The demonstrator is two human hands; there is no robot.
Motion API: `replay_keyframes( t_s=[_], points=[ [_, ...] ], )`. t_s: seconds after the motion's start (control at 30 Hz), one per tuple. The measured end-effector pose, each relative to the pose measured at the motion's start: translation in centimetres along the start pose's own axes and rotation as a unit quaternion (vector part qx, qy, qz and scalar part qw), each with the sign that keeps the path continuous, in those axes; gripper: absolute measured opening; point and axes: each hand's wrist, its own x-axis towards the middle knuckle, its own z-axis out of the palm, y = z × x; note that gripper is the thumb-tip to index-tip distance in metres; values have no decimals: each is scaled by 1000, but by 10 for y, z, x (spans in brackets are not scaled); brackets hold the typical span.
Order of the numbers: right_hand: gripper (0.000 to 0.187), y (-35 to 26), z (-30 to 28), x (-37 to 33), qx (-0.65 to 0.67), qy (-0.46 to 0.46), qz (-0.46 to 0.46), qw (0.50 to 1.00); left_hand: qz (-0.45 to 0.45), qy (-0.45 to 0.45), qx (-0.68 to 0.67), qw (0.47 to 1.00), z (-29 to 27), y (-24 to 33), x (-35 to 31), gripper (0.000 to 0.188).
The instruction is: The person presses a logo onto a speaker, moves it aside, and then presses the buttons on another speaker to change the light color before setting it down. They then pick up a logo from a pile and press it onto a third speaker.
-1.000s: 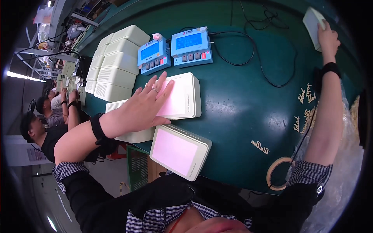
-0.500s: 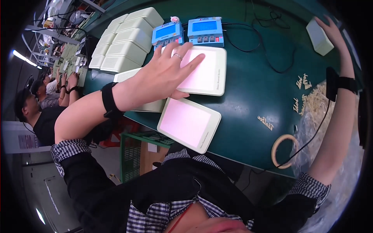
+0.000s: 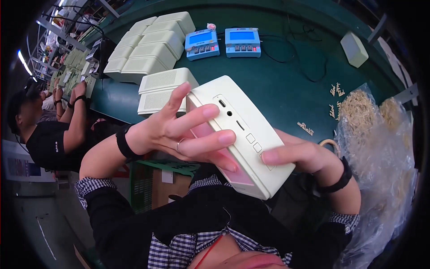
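Observation:
Both my hands hold a cream, box-shaped electronic device (image 3: 245, 107), tilted so that a side with ports, a slot and square buttons shows. Part of its pinkish screen is visible along the lower left side. My left hand (image 3: 177, 130) is at that left side, fingertips on the port side and others by the screen. My right hand (image 3: 304, 154) grips the lower right, its thumb on the buttons and its other fingers mostly hidden behind the device. Beyond my left hand lie two cream boxes with ribbed panels (image 3: 163, 80).
Several similar cream boxes (image 3: 150, 49) stand at the back left, beside two blue testers with screens (image 3: 201, 45). Another cream device (image 3: 354, 49) stands far right. Wooden word cutouts (image 3: 306, 128) and a plastic bag of straw-coloured pieces (image 3: 358, 112) lie right. Co-workers sit left.
My right hand has come from the far-right device to the held one, leaving the other standing. The held device is lifted and turned port side up. Only one of the two lit screens shows now.

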Motion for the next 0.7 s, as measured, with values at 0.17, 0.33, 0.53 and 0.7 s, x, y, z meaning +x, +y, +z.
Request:
replay_keyframes(
  t_s=[0.17, 0.33, 0.53, 0.7],
  points=[
    [88, 25, 1, 16, 86, -20, 2, 996, -3, -49, -49, 998, -6, 6, -17, 71],
    [93, 40, 11, 18, 153, 8, 21, 988, 24, -50, -51, 997, -3, 11, -24, 70],
    [104, 52, 20, 9, 136, 67, 30, 988, 39, -73, -88, 993, -8, 19, -14, 71],
    [102, 75, 18, -12, 211, 116, -9, 970, 44, -95, -118, 988, -9, 18, 0, 71]
  ],
)
